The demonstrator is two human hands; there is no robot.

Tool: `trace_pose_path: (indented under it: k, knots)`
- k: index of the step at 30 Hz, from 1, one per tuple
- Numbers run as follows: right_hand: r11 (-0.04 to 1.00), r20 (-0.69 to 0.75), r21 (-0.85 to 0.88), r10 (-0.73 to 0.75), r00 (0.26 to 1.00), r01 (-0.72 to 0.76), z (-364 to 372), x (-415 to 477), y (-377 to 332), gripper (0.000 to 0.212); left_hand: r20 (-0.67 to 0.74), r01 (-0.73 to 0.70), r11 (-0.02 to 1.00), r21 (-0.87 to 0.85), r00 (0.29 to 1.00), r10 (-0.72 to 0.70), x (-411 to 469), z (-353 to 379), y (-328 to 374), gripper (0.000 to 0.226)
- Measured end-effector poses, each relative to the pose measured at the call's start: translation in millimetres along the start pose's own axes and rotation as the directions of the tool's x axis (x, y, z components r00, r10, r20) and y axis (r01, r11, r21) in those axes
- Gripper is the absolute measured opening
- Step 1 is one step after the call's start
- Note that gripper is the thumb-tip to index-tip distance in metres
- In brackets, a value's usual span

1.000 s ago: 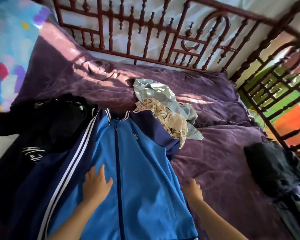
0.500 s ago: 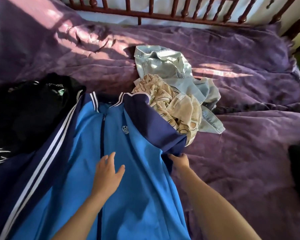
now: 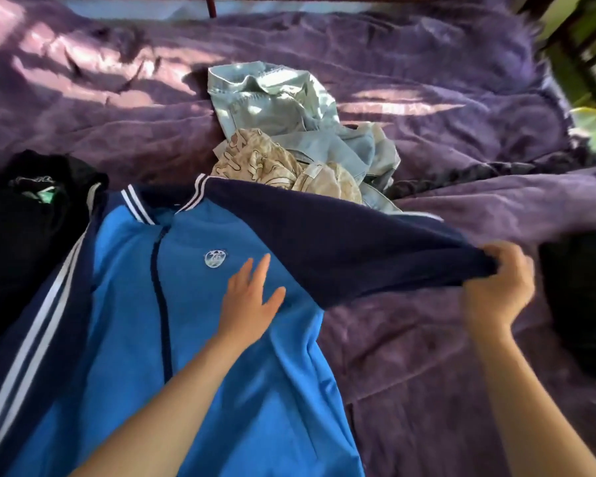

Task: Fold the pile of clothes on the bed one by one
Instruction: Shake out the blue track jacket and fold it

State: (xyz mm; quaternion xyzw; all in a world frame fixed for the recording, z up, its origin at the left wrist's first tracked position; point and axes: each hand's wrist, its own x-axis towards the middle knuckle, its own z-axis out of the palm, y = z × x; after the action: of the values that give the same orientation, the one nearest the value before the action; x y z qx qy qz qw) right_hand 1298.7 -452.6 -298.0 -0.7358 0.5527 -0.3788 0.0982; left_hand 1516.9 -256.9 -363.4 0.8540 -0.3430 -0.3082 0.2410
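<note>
Fingers (image 3: 501, 256) of the right hand (image 3: 499, 287) are curled tight on the cuff end of the navy sleeve (image 3: 341, 249), pinching the cloth and holding it stretched out sideways, lifted off the purple bed cover (image 3: 427, 356). Those of the left hand (image 3: 250, 301) are straight and a little spread, laid flat on the chest of the blue jacket (image 3: 221, 407) just below its round badge (image 3: 215, 259), pinning the body in place. The jacket lies face up on the near part of the bed, collar away from the person. Its striped sleeve (image 3: 38, 321) runs down the left side, not yet brought in.

I judge this early in the job. The jacket lies spread flat but no fold shows in it. The sleeve in hand looks ready to be carried across the chest, the striped one would follow, then the body would be doubled. Beyond the collar a pale denim piece (image 3: 272, 101) and a beige patterned garment (image 3: 265, 163) lie crumpled together, unfolded, the beige one touching the jacket's shoulder. A black garment (image 3: 21, 235) lies bunched at the left, beside the striped sleeve; whether it is folded I cannot tell. Another dark heap (image 3: 578, 304) sits at the right edge, too dim to read. No neat finished stack shows anywhere in view
</note>
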Motion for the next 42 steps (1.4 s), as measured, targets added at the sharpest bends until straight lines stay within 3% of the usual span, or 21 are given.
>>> trace_pose_path:
  k: [2,4,6,7,8,9,10,15,17,19,21,23,24,26,27,28,31,33,37,39,42]
  knots:
    - [0.922,-0.026,-0.25,-0.313,0.95,0.297,-9,5,36,0.025,0.154,-0.04,0.988,0.148,0.988,0.017,0,16,14,0.064]
    - [0.871,0.067,-0.382,-0.306,0.95,0.307,-6,-10,73,0.028,0.303,-0.071,0.956,0.284,0.953,-0.02,-3,30,23,0.063]
    - [0.867,0.274,-0.479,-0.004,0.962,0.139,-3,-29,98,0.03,0.395,-0.077,0.94,0.333,0.916,-0.065,-10,40,25,0.063]
    - [0.844,0.405,-0.535,0.219,0.888,0.036,-2,-39,110,0.032,0.416,-0.077,0.938,0.337,0.906,-0.075,-14,43,24,0.063]
    - [0.814,0.501,-0.578,0.409,0.763,-0.056,-1,-48,120,0.034,0.425,-0.073,0.939,0.336,0.901,-0.082,-19,44,23,0.063]
    - [0.797,0.551,-0.588,0.522,0.651,-0.141,-1,-55,128,0.037,0.426,-0.065,0.939,0.336,0.9,-0.09,-24,45,21,0.063]
    - [0.787,0.564,-0.576,0.578,0.589,-0.221,0,-61,133,0.039,0.421,-0.054,0.939,0.341,0.902,-0.101,-28,45,18,0.063]
    - [0.694,0.518,-0.412,0.712,0.475,-0.591,13,-63,138,0.045,0.398,0.028,0.921,0.389,0.897,-0.195,-43,48,3,0.063]
    - [0.689,0.503,-0.392,0.716,0.485,-0.609,19,-53,138,0.057,0.394,0.041,0.915,0.402,0.894,-0.213,-46,52,1,0.062]
    - [0.754,0.528,-0.356,0.65,0.547,-0.552,26,-43,129,0.068,0.386,0.058,0.916,0.398,0.895,-0.225,-46,58,2,0.062]
    - [0.845,0.541,-0.268,0.53,0.653,-0.464,34,-41,111,0.066,0.381,0.076,0.92,0.384,0.895,-0.233,-45,65,6,0.062]
    - [0.948,0.49,-0.175,0.318,0.811,-0.266,41,-54,89,0.06,0.39,0.083,0.927,0.366,0.891,-0.234,-43,72,12,0.063]
    - [0.975,0.475,-0.149,0.216,0.853,-0.164,46,-65,79,0.06,0.4,0.08,0.928,0.363,0.886,-0.233,-42,76,14,0.064]
    - [0.982,0.543,-0.181,0.052,0.838,0.057,60,-84,65,0.065,0.424,0.082,0.93,0.36,0.873,-0.241,-42,80,14,0.064]
    - [0.97,0.57,-0.224,0.052,0.82,0.094,67,-89,61,0.069,0.437,0.084,0.929,0.361,0.864,-0.248,-42,81,13,0.064]
    - [0.963,0.588,-0.27,0.142,0.796,0.028,73,-88,59,0.076,0.452,0.083,0.928,0.365,0.855,-0.254,-43,82,11,0.065]
    - [0.831,0.512,-0.347,0.556,0.655,-0.434,80,-63,66,0.075,0.5,0.126,0.928,0.35,0.813,-0.299,-50,82,4,0.066]
    - [0.767,0.499,-0.283,0.631,0.594,-0.576,74,-34,79,0.06,0.521,0.169,0.93,0.326,0.789,-0.325,-57,82,1,0.066]
    - [0.761,0.366,-0.176,0.64,0.676,-0.625,37,28,111,0.039,0.516,0.237,0.919,0.316,0.77,-0.376,-70,88,-5,0.065]
    - [0.764,0.25,-0.158,0.644,0.723,-0.626,7,70,130,0.04,0.496,0.269,0.919,0.287,0.779,-0.383,-74,92,-7,0.066]
    - [0.83,0.151,-0.217,0.549,0.822,-0.514,-37,128,150,0.047,0.47,0.253,0.938,0.238,0.815,-0.339,-79,94,2,0.065]
